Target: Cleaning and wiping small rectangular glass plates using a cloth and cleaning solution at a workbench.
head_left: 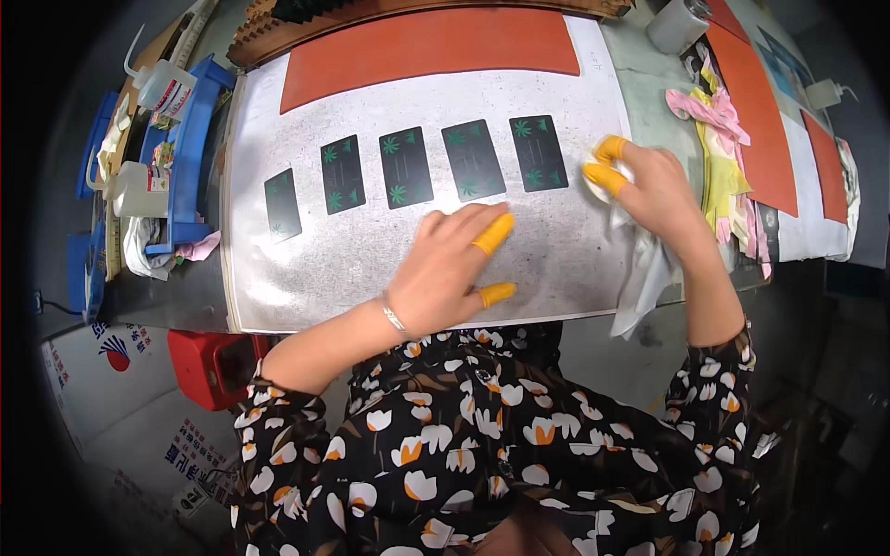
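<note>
Several dark rectangular cards (406, 167) printed with green palm shapes lie in a row on a grey speckled sheet (306, 269). My left hand (454, 264), with yellow finger cots, rests flat on the sheet just below the cards, fingertips near the fourth card (474, 159). My right hand (649, 190), also in yellow finger cots, grips a white cloth (644, 278) bunched at the sheet's right edge, next to the rightmost card (539, 153). The cloth hangs down over the table edge.
An orange mat (426, 46) lies at the sheet's far side. Blue trays (190, 157) with white squeeze bottles (162, 83) stand at the left. Pink and yellow gloves (718, 139), more orange mats (756, 111) and a grey can (677, 23) sit at the right. A red stool (209, 366) is below.
</note>
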`<state>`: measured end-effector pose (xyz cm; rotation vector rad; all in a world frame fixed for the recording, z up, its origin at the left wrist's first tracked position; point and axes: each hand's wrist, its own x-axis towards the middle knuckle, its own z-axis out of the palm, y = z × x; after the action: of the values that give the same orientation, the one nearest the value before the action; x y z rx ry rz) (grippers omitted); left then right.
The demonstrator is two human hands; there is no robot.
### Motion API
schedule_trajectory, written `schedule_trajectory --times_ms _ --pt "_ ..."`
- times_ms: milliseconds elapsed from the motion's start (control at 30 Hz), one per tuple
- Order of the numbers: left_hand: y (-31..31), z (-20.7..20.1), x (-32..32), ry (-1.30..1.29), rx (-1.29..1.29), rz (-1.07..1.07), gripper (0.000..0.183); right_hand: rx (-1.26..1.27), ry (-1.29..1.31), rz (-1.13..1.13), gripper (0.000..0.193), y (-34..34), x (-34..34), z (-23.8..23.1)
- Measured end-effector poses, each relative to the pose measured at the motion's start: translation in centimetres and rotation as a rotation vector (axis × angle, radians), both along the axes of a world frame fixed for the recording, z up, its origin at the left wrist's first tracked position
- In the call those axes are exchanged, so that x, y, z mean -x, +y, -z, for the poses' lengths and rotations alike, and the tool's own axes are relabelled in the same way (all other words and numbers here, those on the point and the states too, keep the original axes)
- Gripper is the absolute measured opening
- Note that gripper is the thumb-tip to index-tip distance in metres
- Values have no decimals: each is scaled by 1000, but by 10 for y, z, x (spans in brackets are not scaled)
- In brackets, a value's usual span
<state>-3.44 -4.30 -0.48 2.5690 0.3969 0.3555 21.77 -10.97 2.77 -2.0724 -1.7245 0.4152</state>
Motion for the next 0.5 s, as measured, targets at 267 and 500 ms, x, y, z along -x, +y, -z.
schedule_trajectory --times_ms 267,500 --pt "-12 10 -31 91 -155 5 44 76 -218 -146 19 38 1 24" --pt "-15 7 -34 136 -105 -38 62 99 -228 -146 17 49 3 27"
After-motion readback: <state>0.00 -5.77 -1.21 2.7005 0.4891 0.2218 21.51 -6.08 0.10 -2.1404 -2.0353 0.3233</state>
